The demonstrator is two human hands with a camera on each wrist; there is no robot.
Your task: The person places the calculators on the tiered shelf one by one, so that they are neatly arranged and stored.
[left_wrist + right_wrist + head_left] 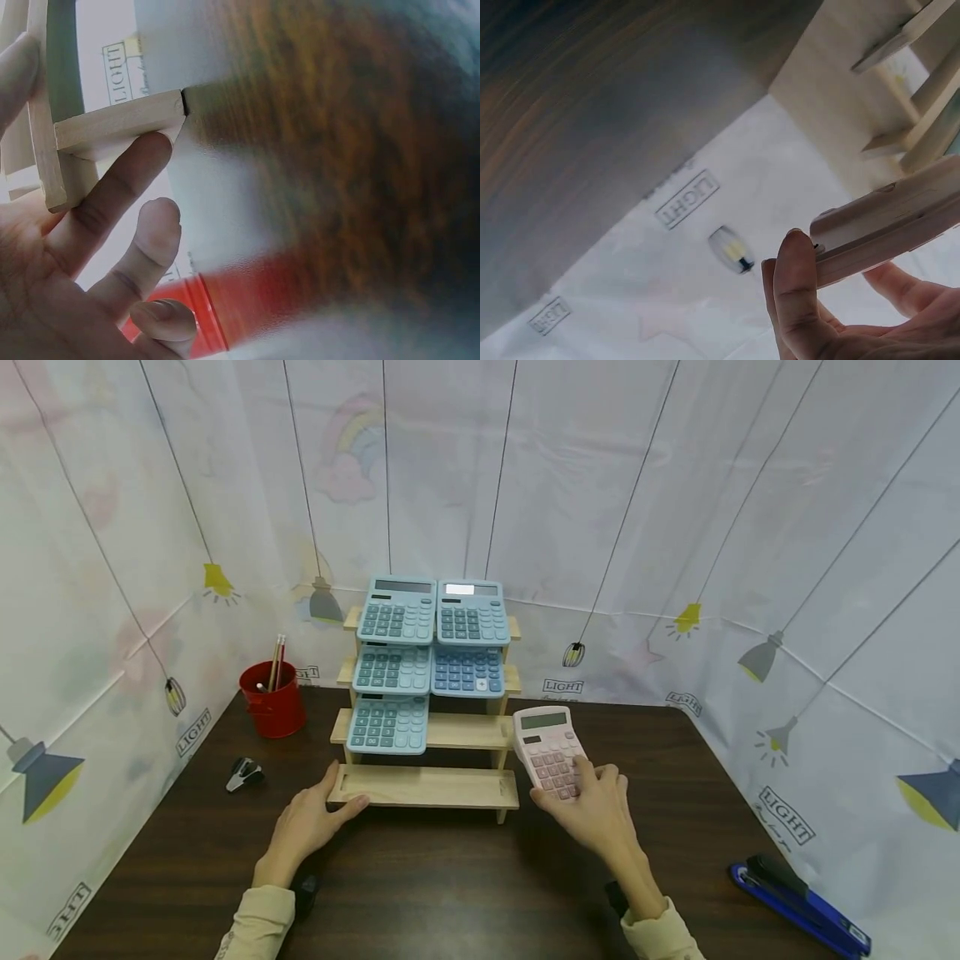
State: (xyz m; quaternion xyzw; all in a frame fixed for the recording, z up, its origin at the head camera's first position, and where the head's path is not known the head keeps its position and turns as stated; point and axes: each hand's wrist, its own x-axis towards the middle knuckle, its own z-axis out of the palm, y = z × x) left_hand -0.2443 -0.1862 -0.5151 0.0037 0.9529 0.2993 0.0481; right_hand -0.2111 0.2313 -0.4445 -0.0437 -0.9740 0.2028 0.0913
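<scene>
A stepped wooden rack (423, 787) stands on the dark table. Light-blue calculators (389, 724) lie tilted on its upper tiers, with a bluer calculator (468, 672) among them on the right. The left hand (303, 822) grips the left end of the lowest tier, thumb at the front edge. In the left wrist view, its fingers (124, 180) reach along the rack's wooden side. To the right of the rack, the right hand (600, 806) holds a pale pink calculator (550, 752) by its lower part, keys up. The right wrist view shows the pink calculator's edge (885, 225) between thumb and fingers.
A red bucket (276, 714) with pencils stands at the back left. Before it lies a small black-and-silver staple remover (244, 774). A blue stapler (798, 906) rests at the right front. Printed white curtains (637, 527) rise behind the table and at both sides.
</scene>
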